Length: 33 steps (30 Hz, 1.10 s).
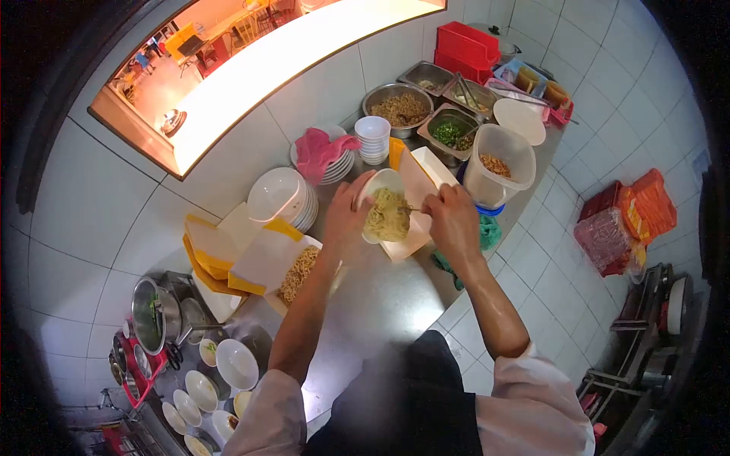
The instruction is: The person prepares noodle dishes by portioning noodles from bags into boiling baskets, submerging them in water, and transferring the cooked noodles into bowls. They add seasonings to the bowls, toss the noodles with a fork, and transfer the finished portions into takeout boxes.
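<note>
My left hand (351,209) is closed on the rim of a white bowl (388,178), which is tilted with pale noodles (388,218) in it. In my right hand (452,216) is a thin dark utensil (408,209) whose tip reaches into the noodles; its kind does not show. Right behind the bowl stands an unfolded paper takeout box (420,180), white inside and yellow outside, partly covered by the bowl and hands. Left of my left forearm, a second takeout box (262,261) holds brownish noodles (298,273).
Stacked bowls (280,196), plates under a pink cloth (322,152) and small cups (372,139) line the wall. Behind the box are a tray of chopped greens (452,135) and a clear tub (498,171). Several bowls (237,364) sit lower left on the steel counter (365,304)'s side.
</note>
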Motion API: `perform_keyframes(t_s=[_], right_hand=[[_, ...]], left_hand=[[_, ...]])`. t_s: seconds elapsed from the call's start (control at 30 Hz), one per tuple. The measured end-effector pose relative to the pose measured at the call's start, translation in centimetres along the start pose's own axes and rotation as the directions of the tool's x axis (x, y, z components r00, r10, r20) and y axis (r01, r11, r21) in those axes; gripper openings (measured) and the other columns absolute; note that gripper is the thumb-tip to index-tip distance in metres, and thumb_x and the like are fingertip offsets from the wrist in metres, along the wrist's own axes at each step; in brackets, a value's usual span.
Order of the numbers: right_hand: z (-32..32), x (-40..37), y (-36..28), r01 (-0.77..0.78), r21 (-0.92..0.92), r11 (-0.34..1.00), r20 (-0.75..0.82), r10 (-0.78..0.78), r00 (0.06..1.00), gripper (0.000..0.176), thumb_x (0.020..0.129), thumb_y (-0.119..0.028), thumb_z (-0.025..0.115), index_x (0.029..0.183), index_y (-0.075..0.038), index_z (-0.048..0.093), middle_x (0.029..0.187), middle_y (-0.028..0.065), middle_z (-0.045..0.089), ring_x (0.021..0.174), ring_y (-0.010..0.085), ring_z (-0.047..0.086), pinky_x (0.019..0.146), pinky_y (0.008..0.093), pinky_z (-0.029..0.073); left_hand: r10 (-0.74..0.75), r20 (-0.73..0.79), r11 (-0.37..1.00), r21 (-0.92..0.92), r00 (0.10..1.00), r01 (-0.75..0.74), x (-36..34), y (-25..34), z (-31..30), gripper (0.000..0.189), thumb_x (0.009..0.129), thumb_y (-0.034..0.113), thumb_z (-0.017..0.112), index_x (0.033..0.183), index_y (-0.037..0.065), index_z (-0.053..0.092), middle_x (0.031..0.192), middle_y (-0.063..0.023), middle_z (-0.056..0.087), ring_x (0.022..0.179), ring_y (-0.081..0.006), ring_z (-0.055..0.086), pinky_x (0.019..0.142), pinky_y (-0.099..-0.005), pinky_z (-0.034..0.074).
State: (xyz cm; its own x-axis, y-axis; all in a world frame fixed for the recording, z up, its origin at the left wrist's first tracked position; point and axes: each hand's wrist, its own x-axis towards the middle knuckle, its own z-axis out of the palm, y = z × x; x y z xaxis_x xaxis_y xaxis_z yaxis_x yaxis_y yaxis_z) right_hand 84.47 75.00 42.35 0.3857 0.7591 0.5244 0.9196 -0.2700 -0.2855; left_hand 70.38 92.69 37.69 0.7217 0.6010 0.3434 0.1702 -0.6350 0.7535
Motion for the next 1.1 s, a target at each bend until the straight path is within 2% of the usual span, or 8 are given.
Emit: perform_keyframes(t_s=[0.27,0.43,0.53,0.63,0.73,0.8,0.87,1.1], right_hand=[[-2.6,-5.9,0.6,-0.366,-0.017,0.93,0.094,0.366,0.926,0.004,0.079,-0.009,0.066,0.08,-0.006,0.068,0.076,0.0117,0.066,0.07,0.0286,0.064,0.062,0.0402,0.05],[7.3,-9.4,3.1,-0.462,0.227,0.857,0.432,0.336,0.837,0.014,0.084,-0.012,0.059,0.081,0.001,0.064,0.076,0.0242,0.063,0.073,0.042,0.062,0.07,0.0485,0.05],[7.4,-7.6,2.6,-0.579,0.161,0.799,0.282,0.525,0.803,0.018,0.085,-0.015,0.058,0.08,0.002,0.064,0.075,0.0262,0.062,0.073,0.043,0.062,0.071,0.0495,0.049],[10.0,-9.1,2.0,-0.392,0.329,0.859,0.347,0.276,0.896,0.018,0.086,-0.015,0.058,0.079,-0.001,0.067,0.067,0.0179,0.064,0.061,0.0338,0.063,0.06,0.0407,0.049],[9.1,-7.8,3.0,-0.533,0.255,0.807,0.252,0.477,0.842,0.02,0.087,-0.015,0.058,0.075,0.0,0.064,0.065,0.0197,0.062,0.062,0.0353,0.063,0.059,0.042,0.049],[10.3,-8.0,2.5,-0.4,0.292,0.869,0.276,0.324,0.905,0.02,0.087,-0.015,0.055,0.077,0.0,0.063,0.068,0.0226,0.061,0.066,0.0386,0.063,0.061,0.0462,0.049],[10.4,-7.7,2.1,-0.259,0.334,0.906,0.288,0.163,0.944,0.02,0.088,-0.014,0.053,0.079,0.001,0.062,0.071,0.0255,0.061,0.07,0.0419,0.062,0.064,0.0505,0.049],[4.2,-7.5,3.0,-0.1,-0.001,0.995,0.279,0.096,0.956,0.015,0.084,-0.013,0.056,0.078,-0.001,0.062,0.069,0.0227,0.062,0.068,0.0393,0.064,0.062,0.0496,0.05]], left_hand=[[0.185,-0.289,0.983,0.044,0.939,-0.18,1.0,1.8,-1.5,0.05,0.085,0.032,0.063,0.131,0.016,0.053,0.108,-0.0132,0.057,0.099,-0.0313,0.056,0.089,-0.0407,0.045],[0.07,-0.409,0.965,-0.205,0.91,-0.166,-0.1,3.3,-4.0,0.059,0.092,0.048,0.05,0.133,0.006,0.049,0.126,-0.0131,0.054,0.116,-0.027,0.051,0.101,-0.0365,0.037],[-0.113,-0.342,0.914,-0.405,0.933,-0.038,-4.4,3.4,-6.3,0.077,0.09,0.064,0.042,0.136,0.002,0.044,0.133,-0.0122,0.05,0.126,-0.0224,0.044,0.105,-0.0361,0.033],[-0.249,-0.314,0.88,-0.468,0.916,0.079,-10.5,5.2,-8.9,0.083,0.09,0.066,0.037,0.135,-0.004,0.042,0.133,-0.0143,0.049,0.124,-0.0228,0.045,0.104,-0.0367,0.035],[-0.46,-0.268,0.759,-0.613,0.846,0.219,-23.2,-0.3,-9.9,0.077,0.094,0.06,0.035,0.138,-0.002,0.037,0.134,-0.014,0.047,0.122,-0.024,0.046,0.103,-0.038,0.037],[-0.669,-0.18,0.505,-0.822,0.721,0.263,-34.0,-5.5,-10.5,0.071,0.094,0.059,0.036,0.141,0.005,0.033,0.135,-0.0127,0.044,0.122,-0.0248,0.045,0.102,-0.0406,0.039],[-0.823,-0.297,0.518,-0.744,0.484,0.423,-34.6,4.0,-9.2,0.079,0.09,0.067,0.037,0.141,0.006,0.032,0.136,-0.0128,0.043,0.123,-0.0274,0.044,0.103,-0.0438,0.039],[-0.831,-0.356,0.41,-0.911,0.427,0.038,-44.2,7.4,-8.7,0.082,0.088,0.071,0.033,0.142,0.009,0.03,0.14,-0.0156,0.038,0.126,-0.0333,0.041,0.106,-0.0501,0.033]])
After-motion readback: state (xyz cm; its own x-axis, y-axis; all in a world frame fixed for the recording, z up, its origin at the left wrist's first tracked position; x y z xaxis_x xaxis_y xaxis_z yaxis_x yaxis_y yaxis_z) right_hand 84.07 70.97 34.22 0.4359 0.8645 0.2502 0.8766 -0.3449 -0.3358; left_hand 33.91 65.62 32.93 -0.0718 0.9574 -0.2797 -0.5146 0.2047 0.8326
